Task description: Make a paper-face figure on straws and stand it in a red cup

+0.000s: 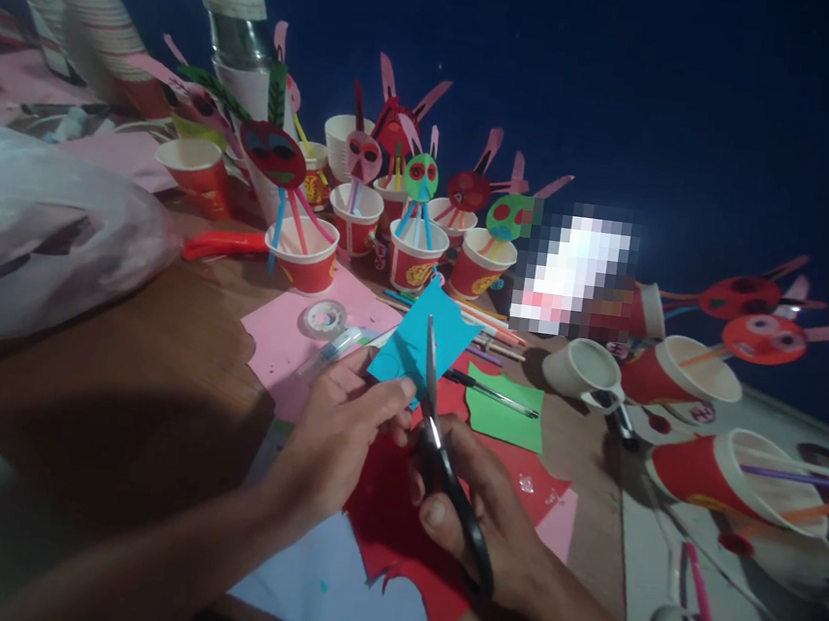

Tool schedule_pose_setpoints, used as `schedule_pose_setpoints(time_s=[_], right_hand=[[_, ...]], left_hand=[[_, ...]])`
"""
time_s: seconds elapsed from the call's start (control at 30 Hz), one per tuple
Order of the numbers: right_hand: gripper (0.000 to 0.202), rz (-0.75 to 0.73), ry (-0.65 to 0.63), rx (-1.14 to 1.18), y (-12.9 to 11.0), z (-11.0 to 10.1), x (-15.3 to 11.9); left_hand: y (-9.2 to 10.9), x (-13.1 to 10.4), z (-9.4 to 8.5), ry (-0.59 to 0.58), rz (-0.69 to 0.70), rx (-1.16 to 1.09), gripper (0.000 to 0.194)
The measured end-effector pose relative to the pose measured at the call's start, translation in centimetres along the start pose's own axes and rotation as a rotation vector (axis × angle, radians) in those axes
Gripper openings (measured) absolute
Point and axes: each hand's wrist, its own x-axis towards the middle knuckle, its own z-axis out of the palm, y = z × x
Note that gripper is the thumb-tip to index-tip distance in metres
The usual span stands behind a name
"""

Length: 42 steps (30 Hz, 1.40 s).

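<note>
My left hand (pixel 348 418) pinches a piece of blue paper (pixel 411 335) between thumb and fingers, with a curved line faintly marked on it. In my right hand (pixel 472 489) is a pair of scissors (pixel 436 439) with black handles, its blades pointing up across the paper's front. Whether the blades grip the paper I cannot tell. Beneath both hands lie red paper (pixel 390 509), a light blue sheet (pixel 321 581) and pink paper (pixel 276 334). A black pen (pixel 502 395) rests on a small green paper (pixel 506 423) to the right.
Paper cups holding paper faces on straws, such as one red cup (pixel 300 256), line the back and right. A white mug (pixel 584 372) stands at right. At left are a plastic bag (pixel 38 234) and a red handle (pixel 226 245). A tape roll (pixel 323 317) lies on the pink paper.
</note>
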Motion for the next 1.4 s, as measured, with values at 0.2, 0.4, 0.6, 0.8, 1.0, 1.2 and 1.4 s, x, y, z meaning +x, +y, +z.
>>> schedule_pose_setpoints(time_s=[0.2, 0.4, 0.6, 0.8, 1.0, 1.2, 1.4], right_hand=[[0.032, 0.003, 0.003, 0.032, 0.03, 0.06, 0.05], [0.030, 0.007, 0.001, 0.059, 0.07, 0.13, -0.16], [0.031, -0.014, 0.026, 0.020, 0.20, 0.15, -0.19], [0.026, -0.050, 0.042, -0.003, 0.09, 0.23, 0.01], [0.024, -0.058, 0.052, -0.007, 0.07, 0.18, 0.07], [0.024, -0.039, 0.059, 0.036, 0.05, 0.31, 0.10], [0.025, -0.026, 0.065, 0.051, -0.11, 0.40, 0.20]], left_hand=[[0.01, 0.12, -0.02, -0.018, 0.005, 0.020, 0.008], [-0.10, 0.11, -0.16, -0.023, -0.001, 0.035, 0.008], [-0.27, 0.11, -0.38, -0.031, -0.015, 0.032, 0.010], [-0.16, 0.23, -0.46, -0.036, -0.021, 0.051, 0.009], [0.04, 0.28, -0.38, -0.036, -0.027, 0.028, 0.009], [0.22, 0.34, -0.16, -0.039, -0.037, -0.014, 0.011], [0.33, 0.52, -0.22, -0.043, -0.040, -0.005, 0.011]])
